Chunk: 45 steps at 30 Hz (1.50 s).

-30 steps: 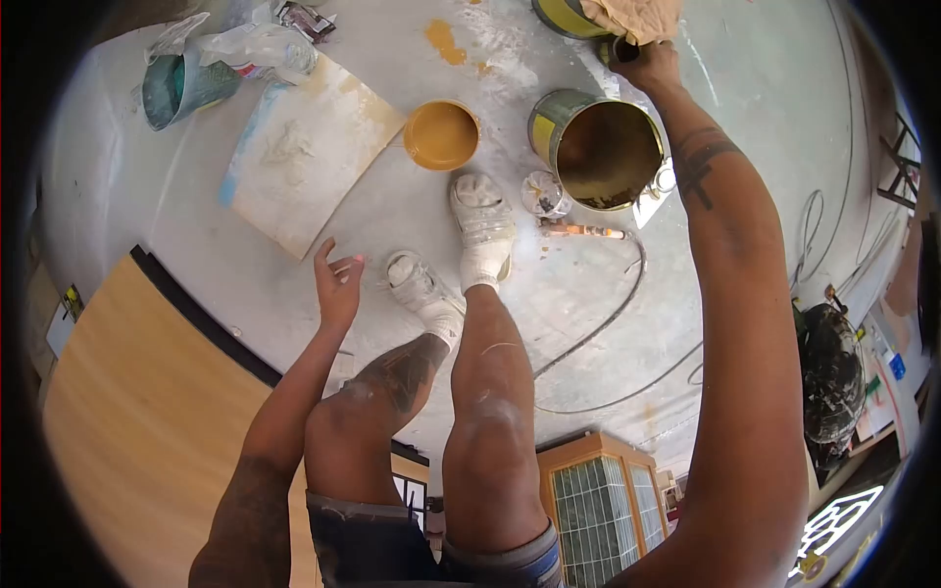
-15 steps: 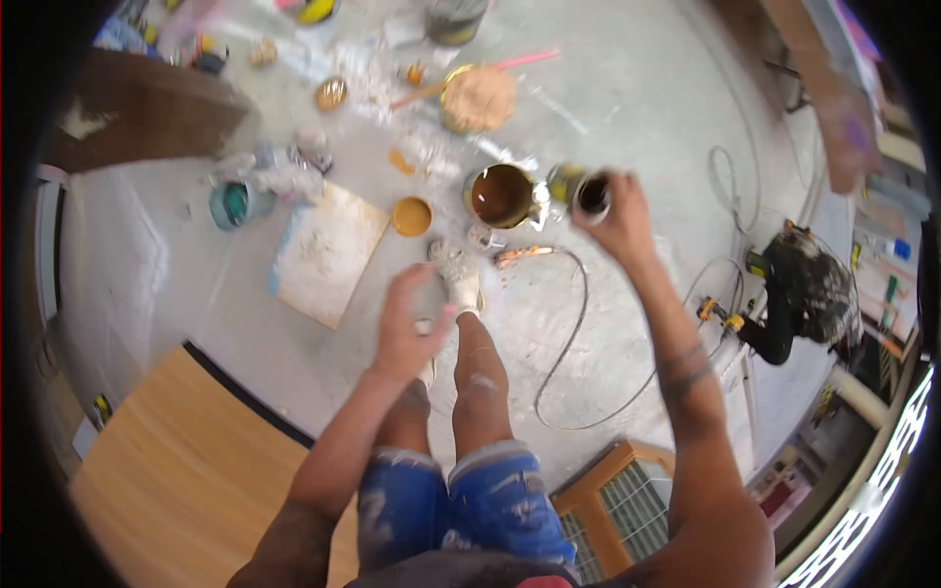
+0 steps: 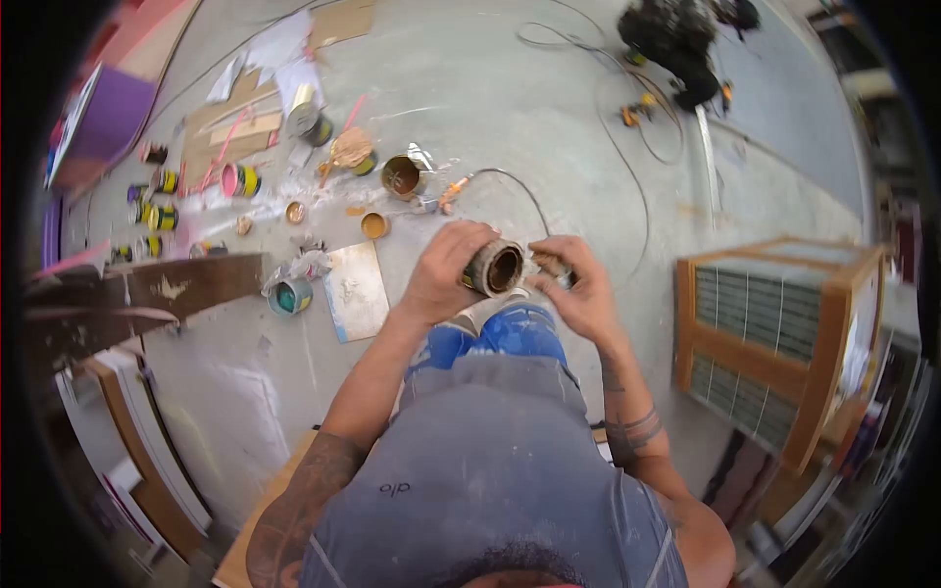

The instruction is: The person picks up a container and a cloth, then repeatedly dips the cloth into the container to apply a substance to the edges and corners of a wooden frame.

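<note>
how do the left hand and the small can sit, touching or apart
Touching: the head view shows the left hand against the side of the small can, with no gap between them.

Paint can [image 3: 486,267] is looking metallic, rough and crusted round the top. Grey shirt [image 3: 480,441] is reading as matt cloth. Cabinet frame [image 3: 750,357] is showing smooth wood; floor [image 3: 441,83] is looking hard, matt; cardboard [image 3: 343,22] is looking dull.

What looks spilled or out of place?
An ochre patch on the floor, near the ochre tub; likely spilled paint, since it's outside any container. The held can's rim also looks crusted.
</note>
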Tool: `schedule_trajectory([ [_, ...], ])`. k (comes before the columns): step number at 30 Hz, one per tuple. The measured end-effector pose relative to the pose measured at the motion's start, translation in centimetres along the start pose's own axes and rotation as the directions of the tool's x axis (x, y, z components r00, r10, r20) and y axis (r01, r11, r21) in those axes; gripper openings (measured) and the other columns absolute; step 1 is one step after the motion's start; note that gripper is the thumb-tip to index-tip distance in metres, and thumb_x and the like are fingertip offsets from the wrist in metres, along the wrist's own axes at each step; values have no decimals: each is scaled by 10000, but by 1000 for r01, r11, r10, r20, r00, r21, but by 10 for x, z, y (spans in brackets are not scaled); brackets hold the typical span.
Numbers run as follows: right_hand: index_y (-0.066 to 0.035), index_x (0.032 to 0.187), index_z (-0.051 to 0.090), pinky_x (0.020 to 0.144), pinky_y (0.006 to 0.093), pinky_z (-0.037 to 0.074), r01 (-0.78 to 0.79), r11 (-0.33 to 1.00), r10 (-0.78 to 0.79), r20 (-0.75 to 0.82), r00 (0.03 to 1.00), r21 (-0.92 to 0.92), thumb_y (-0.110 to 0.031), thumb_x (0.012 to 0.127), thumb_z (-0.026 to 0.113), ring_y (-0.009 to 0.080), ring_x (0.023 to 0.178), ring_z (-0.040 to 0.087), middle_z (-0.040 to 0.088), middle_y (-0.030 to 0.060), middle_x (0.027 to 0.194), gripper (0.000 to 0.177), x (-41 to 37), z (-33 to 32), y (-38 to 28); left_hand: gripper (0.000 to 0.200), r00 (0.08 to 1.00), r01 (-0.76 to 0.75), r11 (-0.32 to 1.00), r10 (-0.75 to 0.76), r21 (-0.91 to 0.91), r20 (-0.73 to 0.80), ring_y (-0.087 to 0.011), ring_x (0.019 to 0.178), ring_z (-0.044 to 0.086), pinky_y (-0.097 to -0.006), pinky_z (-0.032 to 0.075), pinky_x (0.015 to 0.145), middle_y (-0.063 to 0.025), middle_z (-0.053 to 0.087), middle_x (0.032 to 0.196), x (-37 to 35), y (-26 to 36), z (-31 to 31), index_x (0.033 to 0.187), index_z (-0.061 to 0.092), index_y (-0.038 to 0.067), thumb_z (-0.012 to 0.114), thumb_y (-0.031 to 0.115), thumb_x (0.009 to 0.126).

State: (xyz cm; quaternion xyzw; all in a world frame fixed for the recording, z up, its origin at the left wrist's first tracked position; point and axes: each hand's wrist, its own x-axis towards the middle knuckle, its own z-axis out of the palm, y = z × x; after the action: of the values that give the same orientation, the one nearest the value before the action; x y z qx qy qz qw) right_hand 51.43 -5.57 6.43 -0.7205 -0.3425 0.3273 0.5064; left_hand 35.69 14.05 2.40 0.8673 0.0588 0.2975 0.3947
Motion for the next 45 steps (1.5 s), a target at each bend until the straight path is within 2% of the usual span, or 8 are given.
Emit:
schedule_trajectory([
  [8, 15, 1240, 755, 871, 311, 610, 163, 970, -63, -460, 886, 182, 65, 1002, 716, 193, 932, 770, 762, 131, 1135, 246, -148, -80, -34, 698, 884, -462, 875, 440, 143, 161, -339, 1231, 707, -457, 565, 1015, -83, 763, 1281, 66, 120, 69, 1298, 747, 87, 962, 26, 638],
  [15, -13, 1220, 758, 818, 387, 623, 247, 841, -522, -604, 603, -481, 44, 913, 817, 303, 943, 771, 798, 155, 1117, 318, -235, -168, 7, 690, 817, -544, 836, 546, -67, 182, -300, 1235, 701, -442, 553, 1032, -57, 760, 1288, 96, 219, 206, 1294, 749, 97, 958, 67, 637],
  [22, -7, 1139, 743, 738, 423, 600, 38, 792, -477, -578, 662, -610, 20, 877, 795, 320, 858, 725, 785, 124, 1040, 269, -300, -241, 45, 679, 710, -629, 759, 649, -170, 273, -306, 1220, 697, -466, 526, 1053, -63, 758, 1279, 107, 294, 310, 1286, 758, 93, 932, 68, 631],
  [28, 11, 1177, 773, 786, 394, 611, -11, 872, -365, -666, 650, -489, 13, 933, 793, 324, 886, 770, 801, 167, 1065, 245, -320, -290, 66, 703, 698, -577, 765, 643, -285, 314, -312, 1220, 693, -459, 523, 1052, -71, 753, 1281, 122, 308, 375, 1299, 749, 95, 951, 88, 626],
  [37, 27, 1268, 775, 769, 257, 566, 2, 921, 348, -821, 452, 391, -41, 1028, 772, 101, 868, 668, 794, 48, 1083, 250, -324, -359, 69, 767, 762, -332, 752, 570, -569, 308, -324, 1194, 690, -453, 533, 1057, -91, 749, 1283, 171, 311, 483, 1323, 728, 88, 1012, 137, 612],
  [40, 13, 1249, 774, 797, 317, 591, -93, 966, 258, -879, 400, 241, 5, 1007, 759, 180, 884, 719, 796, 92, 1126, 243, -312, -386, 66, 770, 739, -293, 713, 592, -638, 322, -330, 1210, 686, -457, 531, 1065, -92, 747, 1295, 203, 320, 508, 1333, 720, 86, 1009, 141, 622],
  [43, -1, 1221, 765, 849, 397, 605, -236, 876, -249, -813, 527, -421, 78, 962, 728, 311, 939, 741, 773, 145, 1172, 273, -297, -416, 69, 760, 697, -304, 688, 632, -660, 338, -334, 1215, 684, -461, 527, 1067, -93, 746, 1300, 239, 321, 530, 1330, 718, 83, 1006, 142, 630],
  [45, -9, 1193, 759, 904, 444, 605, -275, 860, -225, -802, 553, -430, 139, 910, 697, 393, 1040, 731, 747, 179, 1192, 325, -286, -431, 63, 756, 669, -297, 665, 657, -686, 347, -337, 1206, 685, -461, 533, 1055, -100, 745, 1294, 260, 320, 543, 1321, 719, 79, 1007, 142, 626],
])
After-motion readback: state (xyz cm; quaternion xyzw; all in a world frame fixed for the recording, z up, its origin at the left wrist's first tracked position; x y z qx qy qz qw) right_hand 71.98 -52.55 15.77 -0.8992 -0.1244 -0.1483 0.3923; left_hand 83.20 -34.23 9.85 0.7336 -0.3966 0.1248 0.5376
